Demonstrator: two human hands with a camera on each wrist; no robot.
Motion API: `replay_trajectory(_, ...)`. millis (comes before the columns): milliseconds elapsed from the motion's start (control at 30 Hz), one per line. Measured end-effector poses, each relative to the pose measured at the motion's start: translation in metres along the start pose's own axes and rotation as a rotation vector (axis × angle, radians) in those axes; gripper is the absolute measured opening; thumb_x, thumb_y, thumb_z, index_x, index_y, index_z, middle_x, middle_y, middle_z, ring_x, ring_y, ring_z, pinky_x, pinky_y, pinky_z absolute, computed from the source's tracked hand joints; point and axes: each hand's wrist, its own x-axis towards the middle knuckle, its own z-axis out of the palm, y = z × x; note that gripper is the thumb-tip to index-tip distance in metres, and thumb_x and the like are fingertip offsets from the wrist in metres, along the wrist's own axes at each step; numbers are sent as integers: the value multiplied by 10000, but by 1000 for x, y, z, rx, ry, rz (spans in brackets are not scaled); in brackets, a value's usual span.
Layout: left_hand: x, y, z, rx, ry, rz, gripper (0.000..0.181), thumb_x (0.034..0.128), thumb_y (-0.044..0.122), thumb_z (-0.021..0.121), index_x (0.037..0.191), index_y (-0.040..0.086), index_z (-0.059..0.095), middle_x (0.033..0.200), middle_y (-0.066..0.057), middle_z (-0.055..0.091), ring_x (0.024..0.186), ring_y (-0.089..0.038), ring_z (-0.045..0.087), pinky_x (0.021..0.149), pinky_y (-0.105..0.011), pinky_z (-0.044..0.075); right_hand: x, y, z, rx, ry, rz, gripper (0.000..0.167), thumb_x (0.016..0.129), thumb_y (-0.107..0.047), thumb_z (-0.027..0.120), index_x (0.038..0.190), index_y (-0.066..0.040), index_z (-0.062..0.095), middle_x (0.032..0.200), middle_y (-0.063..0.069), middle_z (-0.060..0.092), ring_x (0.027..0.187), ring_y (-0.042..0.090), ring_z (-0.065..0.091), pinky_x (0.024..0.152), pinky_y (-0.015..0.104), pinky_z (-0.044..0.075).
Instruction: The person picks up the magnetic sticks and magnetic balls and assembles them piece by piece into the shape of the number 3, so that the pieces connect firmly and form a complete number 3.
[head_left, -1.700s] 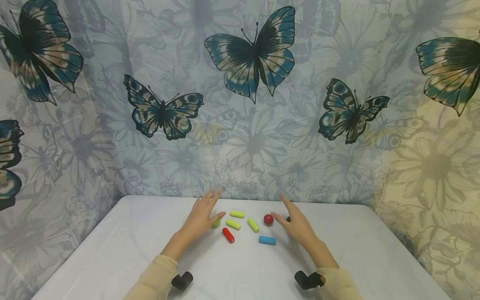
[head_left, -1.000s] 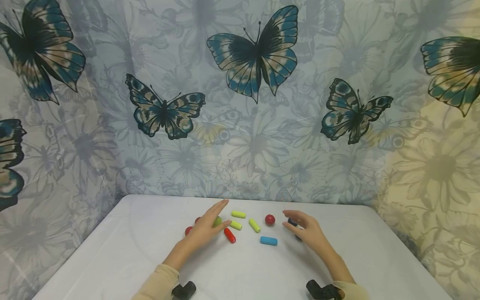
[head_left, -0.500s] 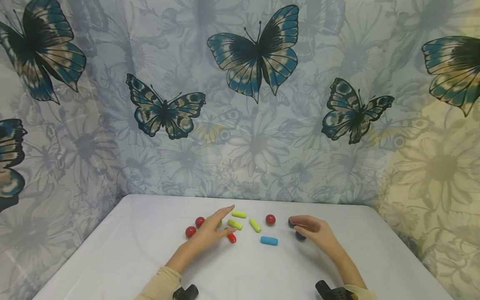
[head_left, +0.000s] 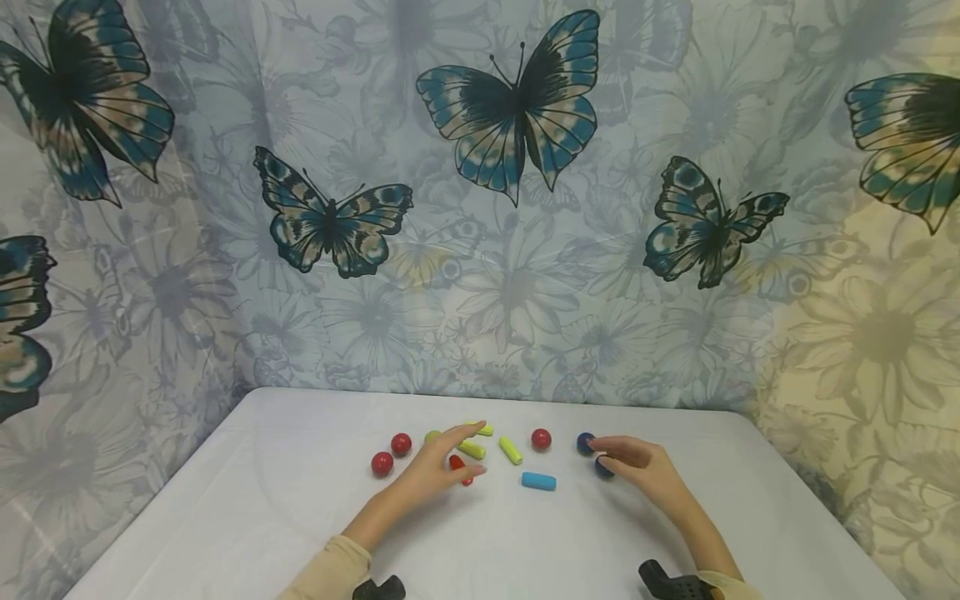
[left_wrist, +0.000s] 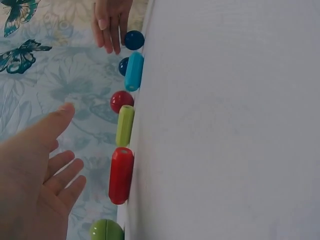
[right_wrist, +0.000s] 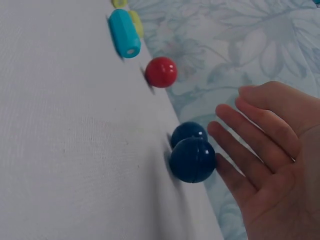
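In the head view my left hand [head_left: 433,469] hovers with spread fingers over a red faceted stick [left_wrist: 121,176], partly hiding it. Lime sticks [head_left: 510,451] lie beyond its fingertips, and a green ball [left_wrist: 107,230] is partly covered behind the hand. My right hand [head_left: 648,469] is beside two dark blue balls [head_left: 585,444], its fingers loosely bent and holding nothing. From the right wrist view, the fingertips come close to the nearer dark blue ball [right_wrist: 192,160]; whether they touch it I cannot tell.
Two red balls [head_left: 382,464] sit left of the left hand. Between the hands are another red ball [head_left: 541,439] and a light blue stick [head_left: 538,482]. The white table [head_left: 262,483] ends at a butterfly-patterned backdrop [head_left: 510,317].
My left hand has shifted right and toward me, uncovering the two red balls. The right hand has moved right and back, revealing the dark blue balls. The pieces appear unmoved.
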Motion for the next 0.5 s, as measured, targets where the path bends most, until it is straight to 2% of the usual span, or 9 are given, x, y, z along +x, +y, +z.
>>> replay_trajectory(133, 2, 0, 7, -4, -7, 41, 670, 861, 299, 744, 1450, 149, 462, 1459, -19, 528, 1371, -265, 470, 1119, -494, 393, -1, 3, -1, -18, 5, 9, 295, 919, -212, 678, 1179, -72, 684, 1194, 116, 706, 1107, -39, 610, 947, 130, 482)
replay_trajectory(267, 4, 1, 13, -5, -16, 49, 657, 865, 331, 736, 1442, 158, 475, 1446, -6, 541, 1287, -237, 549, 1086, -459, 442, -2, 5, -3, -12, 5, 16, 295, 920, -194, 675, 1182, -60, 680, 1199, 126, 701, 1118, -36, 606, 963, 104, 454)
replay_trajectory(500, 6, 4, 24, -28, -15, 83, 626, 866, 320, 735, 1421, 141, 505, 1422, -16, 564, 1270, -232, 564, 1068, -400, 469, -4, 10, -5, 10, 10, 7, 280, 920, -157, 671, 1175, -40, 682, 1193, 154, 699, 1088, -14, 633, 929, 92, 468)
